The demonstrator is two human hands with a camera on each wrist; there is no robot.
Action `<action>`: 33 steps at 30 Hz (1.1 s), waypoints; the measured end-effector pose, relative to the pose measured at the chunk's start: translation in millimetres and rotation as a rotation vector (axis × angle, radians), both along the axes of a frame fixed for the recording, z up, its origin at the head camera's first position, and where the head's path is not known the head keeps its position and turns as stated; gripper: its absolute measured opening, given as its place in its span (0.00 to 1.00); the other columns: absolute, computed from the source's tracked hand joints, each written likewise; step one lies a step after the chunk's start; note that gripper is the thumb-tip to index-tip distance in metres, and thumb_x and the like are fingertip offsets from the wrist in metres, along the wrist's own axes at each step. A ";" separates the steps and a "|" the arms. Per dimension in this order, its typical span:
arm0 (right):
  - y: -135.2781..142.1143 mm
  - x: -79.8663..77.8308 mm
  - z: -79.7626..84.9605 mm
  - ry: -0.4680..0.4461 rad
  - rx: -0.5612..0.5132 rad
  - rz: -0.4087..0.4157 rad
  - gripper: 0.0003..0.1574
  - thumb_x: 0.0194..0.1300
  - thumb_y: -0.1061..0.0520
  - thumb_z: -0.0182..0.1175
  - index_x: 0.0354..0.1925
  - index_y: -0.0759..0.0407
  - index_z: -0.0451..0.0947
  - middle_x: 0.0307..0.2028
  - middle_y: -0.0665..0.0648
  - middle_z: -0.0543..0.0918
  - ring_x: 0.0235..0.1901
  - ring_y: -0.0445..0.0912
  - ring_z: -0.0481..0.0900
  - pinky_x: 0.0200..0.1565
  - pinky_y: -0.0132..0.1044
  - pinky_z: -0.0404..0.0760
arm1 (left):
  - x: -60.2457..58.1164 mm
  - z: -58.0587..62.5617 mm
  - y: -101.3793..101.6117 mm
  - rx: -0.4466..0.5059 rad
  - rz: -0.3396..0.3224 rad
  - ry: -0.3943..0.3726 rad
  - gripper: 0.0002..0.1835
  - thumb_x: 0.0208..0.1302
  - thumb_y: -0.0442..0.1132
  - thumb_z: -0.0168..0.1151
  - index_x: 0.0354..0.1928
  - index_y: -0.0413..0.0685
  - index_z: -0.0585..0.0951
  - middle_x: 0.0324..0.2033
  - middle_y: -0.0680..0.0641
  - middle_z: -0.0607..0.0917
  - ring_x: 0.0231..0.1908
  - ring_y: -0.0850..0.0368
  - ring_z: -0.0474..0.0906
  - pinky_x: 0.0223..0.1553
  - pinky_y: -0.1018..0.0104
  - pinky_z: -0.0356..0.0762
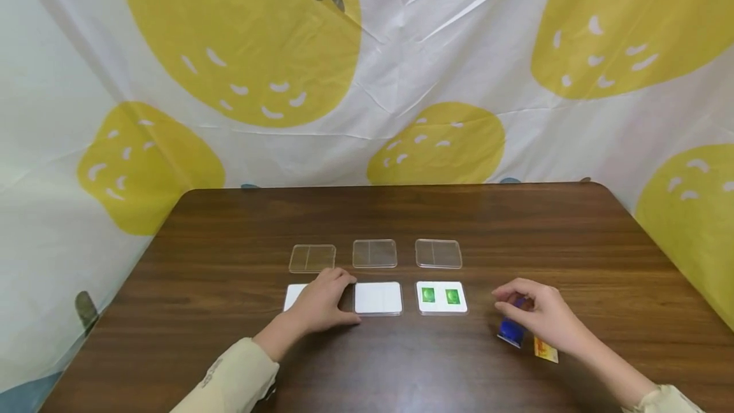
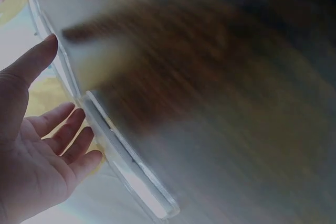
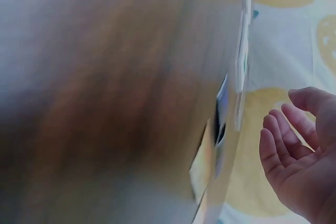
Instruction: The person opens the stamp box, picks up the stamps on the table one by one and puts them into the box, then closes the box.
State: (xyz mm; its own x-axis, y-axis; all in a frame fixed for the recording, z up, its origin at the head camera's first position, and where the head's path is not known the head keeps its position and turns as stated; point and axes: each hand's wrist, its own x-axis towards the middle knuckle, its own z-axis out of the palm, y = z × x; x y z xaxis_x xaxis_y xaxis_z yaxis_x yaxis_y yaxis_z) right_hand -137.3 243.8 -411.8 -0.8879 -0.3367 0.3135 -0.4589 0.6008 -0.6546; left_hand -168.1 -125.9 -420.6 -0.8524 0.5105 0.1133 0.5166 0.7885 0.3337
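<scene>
My left hand reaches over the left white case, covering much of it. Its thumb and fingers are spread by the left edge of the middle white case. To the right lies another white case with two green squares on it. My right hand hovers above a blue packet and a yellow packet, partly hiding both. In the right wrist view its fingers are loosely bent with nothing between them. The left palm shows bare in the left wrist view.
Three clear plastic lids, left, middle and right, lie in a row behind the cases. The brown wooden table ends at a white curtain with yellow fruit shapes.
</scene>
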 end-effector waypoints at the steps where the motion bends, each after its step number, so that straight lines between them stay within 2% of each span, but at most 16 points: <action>1: 2.7 0.8 -1.1 -0.005 -0.002 -0.010 0.06 0.55 0.64 0.63 0.35 0.58 0.80 0.28 0.44 0.80 0.28 0.35 0.75 0.28 0.29 0.75 | -1.2 -0.6 -0.1 -0.007 0.004 0.001 0.34 0.41 0.52 0.71 0.48 0.37 0.75 0.43 0.44 0.77 0.47 0.48 0.70 0.46 0.56 0.71; 9: 23.4 6.3 -7.4 0.010 0.014 -0.096 0.08 0.53 0.65 0.64 0.34 0.59 0.80 0.29 0.50 0.83 0.27 0.34 0.76 0.28 0.29 0.76 | -5.4 -3.0 -0.7 0.000 0.018 -0.026 0.35 0.40 0.53 0.72 0.48 0.39 0.76 0.42 0.46 0.75 0.45 0.50 0.70 0.44 0.57 0.72; 11: 28.7 6.0 -8.4 0.013 0.023 -0.124 0.08 0.52 0.66 0.64 0.34 0.59 0.80 0.29 0.49 0.83 0.27 0.34 0.76 0.27 0.29 0.76 | -5.5 -3.5 -0.7 -0.002 0.016 -0.029 0.34 0.40 0.54 0.71 0.48 0.40 0.76 0.42 0.46 0.75 0.45 0.51 0.70 0.44 0.57 0.72; 17: 43.9 2.8 -9.1 -0.066 0.006 -0.188 0.07 0.55 0.63 0.62 0.36 0.63 0.79 0.30 0.56 0.84 0.25 0.36 0.78 0.25 0.30 0.77 | -6.2 -5.7 -0.9 0.002 0.013 -0.025 0.32 0.39 0.54 0.71 0.46 0.41 0.77 0.42 0.47 0.75 0.45 0.51 0.70 0.44 0.57 0.72; 21: 54.2 0.3 -8.5 -0.077 0.027 -0.222 0.08 0.56 0.62 0.62 0.36 0.65 0.79 0.31 0.59 0.84 0.26 0.34 0.78 0.26 0.29 0.77 | -5.8 -5.7 -1.2 0.001 0.012 -0.021 0.32 0.40 0.54 0.71 0.46 0.41 0.77 0.42 0.48 0.75 0.45 0.51 0.70 0.44 0.58 0.71; 25: 66.0 -1.3 -10.0 -0.064 0.082 -0.267 0.09 0.53 0.63 0.64 0.35 0.65 0.79 0.30 0.59 0.84 0.26 0.30 0.77 0.27 0.27 0.76 | -4.8 -4.6 -1.0 0.008 0.017 -0.021 0.32 0.40 0.53 0.72 0.46 0.41 0.77 0.42 0.47 0.75 0.45 0.51 0.70 0.45 0.57 0.71; 29: 78.2 0.1 -11.6 -0.085 0.182 -0.321 0.13 0.50 0.60 0.67 0.35 0.65 0.80 0.28 0.57 0.83 0.25 0.30 0.75 0.27 0.28 0.74 | -4.2 -3.2 -0.3 0.014 0.021 -0.023 0.31 0.40 0.52 0.72 0.45 0.41 0.77 0.42 0.47 0.75 0.45 0.51 0.70 0.45 0.57 0.71; 33: 86.8 1.9 -10.9 -0.123 0.275 -0.347 0.19 0.47 0.54 0.69 0.36 0.64 0.81 0.29 0.57 0.83 0.27 0.37 0.77 0.29 0.33 0.72 | -4.4 -2.9 -0.3 0.012 0.021 -0.030 0.31 0.40 0.53 0.72 0.45 0.41 0.77 0.42 0.47 0.75 0.46 0.51 0.70 0.45 0.57 0.71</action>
State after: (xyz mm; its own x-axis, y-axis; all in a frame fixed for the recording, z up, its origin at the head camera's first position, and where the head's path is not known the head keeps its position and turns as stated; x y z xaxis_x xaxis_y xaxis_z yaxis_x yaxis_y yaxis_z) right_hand -135.4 330.7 -422.8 -0.9878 -0.0685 0.1397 -0.1287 0.8643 -0.4862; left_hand -172.5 -126.2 -423.5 -0.8661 0.4910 0.0940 0.4896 0.7950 0.3582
